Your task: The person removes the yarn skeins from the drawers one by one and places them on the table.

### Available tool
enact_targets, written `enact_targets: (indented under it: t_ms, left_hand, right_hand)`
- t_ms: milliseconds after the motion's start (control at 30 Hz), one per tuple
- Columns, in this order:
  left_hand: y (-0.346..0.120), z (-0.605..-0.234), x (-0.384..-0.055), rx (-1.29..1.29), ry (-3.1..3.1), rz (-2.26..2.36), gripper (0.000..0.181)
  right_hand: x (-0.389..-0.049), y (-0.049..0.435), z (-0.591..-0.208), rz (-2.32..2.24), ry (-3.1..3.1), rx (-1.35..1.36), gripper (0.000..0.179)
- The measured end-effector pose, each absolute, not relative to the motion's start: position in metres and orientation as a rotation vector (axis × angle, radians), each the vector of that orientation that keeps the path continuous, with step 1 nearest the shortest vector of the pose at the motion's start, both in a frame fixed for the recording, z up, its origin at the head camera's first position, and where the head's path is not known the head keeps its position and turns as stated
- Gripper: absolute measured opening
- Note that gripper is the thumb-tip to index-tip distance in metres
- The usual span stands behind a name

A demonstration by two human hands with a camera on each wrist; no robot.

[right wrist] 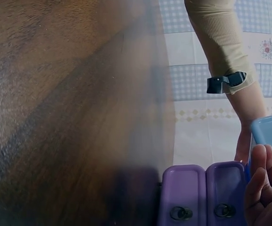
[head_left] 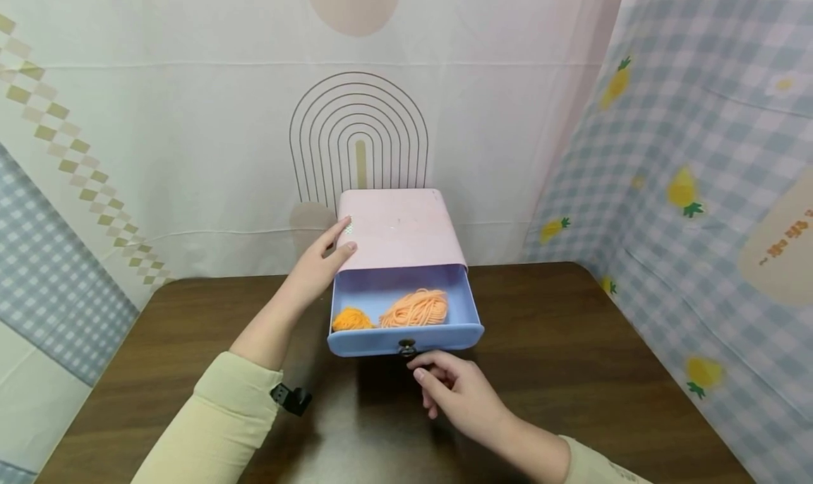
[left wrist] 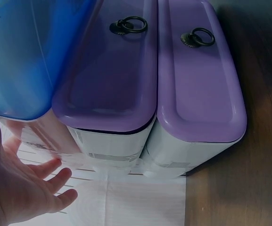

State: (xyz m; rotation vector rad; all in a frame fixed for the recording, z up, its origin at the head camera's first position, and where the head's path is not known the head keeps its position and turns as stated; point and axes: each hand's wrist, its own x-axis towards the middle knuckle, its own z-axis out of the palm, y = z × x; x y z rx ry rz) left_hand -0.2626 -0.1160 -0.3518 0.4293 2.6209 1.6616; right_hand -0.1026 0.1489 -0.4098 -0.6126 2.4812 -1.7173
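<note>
The drawer unit (head_left: 400, 226) stands on the table (head_left: 571, 357), its top blue drawer (head_left: 368, 343) extended. A small orange yarn bundle (head_left: 352, 319) lies front left inside, a larger peach yarn skein (head_left: 416, 309) to its right. Two purple drawers (left wrist: 199, 89) below are fully in. The left hand (head_left: 320, 264), fingers extended, rests against the unit's left side. The right hand (head_left: 464, 396), fingers bent, is at the ring pull (head_left: 407, 346); whether it grips cannot be determined.

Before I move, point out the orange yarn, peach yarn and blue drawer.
Orange yarn (head_left: 352, 319), head view: bundle's middle.
Peach yarn (head_left: 416, 308), head view: strands' middle.
Blue drawer (head_left: 370, 343), head view: front panel.
</note>
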Motion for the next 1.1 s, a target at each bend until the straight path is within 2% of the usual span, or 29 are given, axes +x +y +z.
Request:
enact_targets:
  t_ms: [600,1100]
  left_hand:
    - [-0.114,-0.353,-0.263,0.474,2.633,1.658,0.062]
    - [-0.116,-0.35,-0.262,0.427,2.648,1.645,0.061]
  right_hand:
    - [-0.097,0.161,-0.367,-1.645,2.577,-0.748,0.014]
    - [-0.119,0.182,-0.315,-1.344,2.818,-0.904,0.02]
